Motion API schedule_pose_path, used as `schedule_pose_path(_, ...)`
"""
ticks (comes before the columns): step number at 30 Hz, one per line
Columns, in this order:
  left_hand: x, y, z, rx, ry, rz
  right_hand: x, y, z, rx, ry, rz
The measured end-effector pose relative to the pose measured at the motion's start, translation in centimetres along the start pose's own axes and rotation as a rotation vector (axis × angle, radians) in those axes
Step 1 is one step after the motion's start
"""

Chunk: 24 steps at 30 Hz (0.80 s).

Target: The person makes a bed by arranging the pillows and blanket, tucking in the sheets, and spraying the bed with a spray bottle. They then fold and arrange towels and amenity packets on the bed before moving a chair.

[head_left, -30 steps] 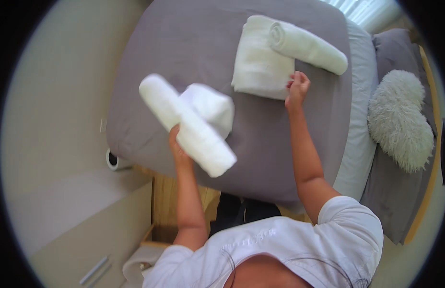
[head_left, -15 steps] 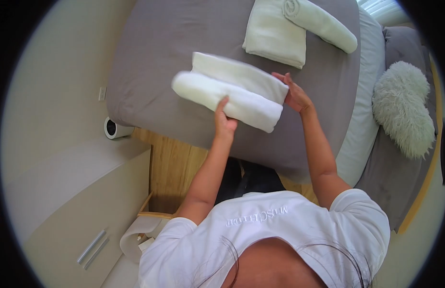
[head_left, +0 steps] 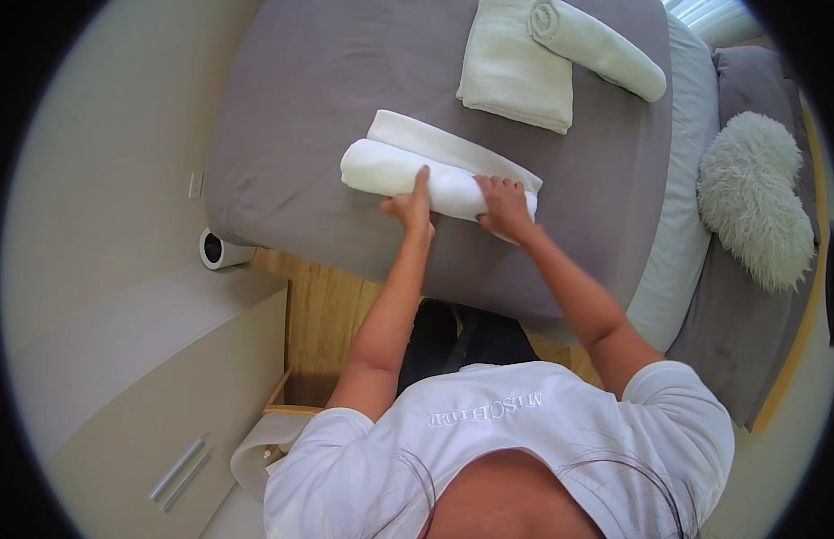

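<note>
A white towel (head_left: 381, 168), partly rolled with a flat flap along its far side, lies on the grey bedsheet. My left hand (head_left: 412, 210) grips its near edge around the middle, thumb on top and the other fingers tucked low, partly hidden. Over the right end of the roll, my right hand (head_left: 507, 208) is curled with its fingers on top; its thumb is out of sight. Farther back on the bed are a folded white towel (head_left: 516, 76) and a rolled white towel (head_left: 606, 54), which rests partly across the folded one.
The grey bed (head_left: 300, 117) fills the middle, with a fluffy pillow (head_left: 757, 202) at its right. Below left stand a cabinet (head_left: 165, 395) with metal handles and a small white cylinder (head_left: 225, 250) on the floor. A chair (head_left: 255, 449) is beside me.
The half-rolled towel has come down onto the bed. My right hand has moved left from the flap's end to the top of the roll, while my left hand keeps its grip.
</note>
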<state>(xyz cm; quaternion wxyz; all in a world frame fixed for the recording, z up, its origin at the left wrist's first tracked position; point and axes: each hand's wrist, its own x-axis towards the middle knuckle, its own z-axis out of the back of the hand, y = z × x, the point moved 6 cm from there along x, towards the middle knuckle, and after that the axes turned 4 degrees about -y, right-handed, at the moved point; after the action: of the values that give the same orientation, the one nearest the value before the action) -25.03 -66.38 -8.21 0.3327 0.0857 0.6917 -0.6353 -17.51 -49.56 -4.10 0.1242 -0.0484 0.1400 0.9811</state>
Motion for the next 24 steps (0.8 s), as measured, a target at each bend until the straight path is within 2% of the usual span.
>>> schedule_pose_path(1, 0.3, -2.3, 0.4, 0.086, -0.064, -0.292, 1.4, -1.2, -0.2, 0.186, 0.150, 0.043)
schedule_pose_path(2, 1.9, -2.6, 0.6, 0.085, -0.057, -0.297, 2.4, -1.8, -0.4, 0.370, 0.295, 0.088)
schedule_pose_path(3, 4.1, -3.7, 0.6, 0.260, -0.092, -0.483, 3.7, -2.7, -0.1, 0.366, 0.283, 0.089)
schedule_pose_path(4, 5.5, -5.0, 0.4, 0.432, -0.128, -0.668, 4.6, -3.5, -0.5, 0.520, 0.430, 0.022)
schedule_pose_path(5, 6.5, -5.8, 0.2, 0.419, -0.120, -0.676, 5.2, -4.1, -0.8, 0.674, 0.573, -0.050)
schedule_pose_path(6, 7.8, -6.2, -0.6, 0.584, -0.101, -0.610, 5.7, -4.7, -1.4, 0.706, 0.744, -0.144)
schedule_pose_path(7, 9.1, -6.6, -1.2, 0.754, -0.078, -0.543, 6.9, -4.8, -1.7, 0.704, 0.722, -0.151)
schedule_pose_path(8, 11.4, -6.4, -2.1, 0.812, -0.017, -0.660, 8.0, -4.2, -2.2, 0.347, 0.745, 0.031)
schedule_pose_path(10, 13.2, -7.0, -3.8, 0.849, 0.123, -0.519, 10.2, -3.4, -1.2, 0.020, 0.719, 0.126)
schedule_pose_path(11, 14.7, -6.5, -4.4, 0.825, 0.147, -0.536, 10.5, -2.7, -0.4, 0.060, 0.687, 0.056)
schedule_pose_path(13, 16.2, -6.2, -4.8, 0.803, 0.165, -0.500, 10.5, -1.0, -0.7, 0.523, 0.769, 0.012)
schedule_pose_path(15, 15.6, -7.0, -4.5, 0.695, 0.158, -0.434, 11.1, -0.3, -1.7, 0.477, 0.614, -0.061)
schedule_pose_path(17, 16.6, -6.9, -4.3, 0.648, 0.176, -0.441, 10.8, 0.3, -1.3, 0.717, 0.659, -0.083)
schedule_pose_path(19, 15.7, -7.1, -4.0, 0.505, 0.261, -0.235, 10.5, 0.2, -0.4, 0.790, 0.658, -0.161)
schedule_pose_path(21, 13.7, -8.7, -4.6, 0.489, 0.302, -0.242, 9.6, 0.4, 0.1, 0.923, 0.820, -0.236)
schedule_pose_path(23, 11.7, -10.0, -5.6, 0.469, 0.336, -0.241, 8.4, 0.3, 0.9, 0.988, 0.805, -0.288)
schedule_pose_path(24, 10.9, -11.0, -6.8, 0.467, 0.393, -0.308, 7.7, 0.2, 1.9, 1.113, 0.800, -0.280)
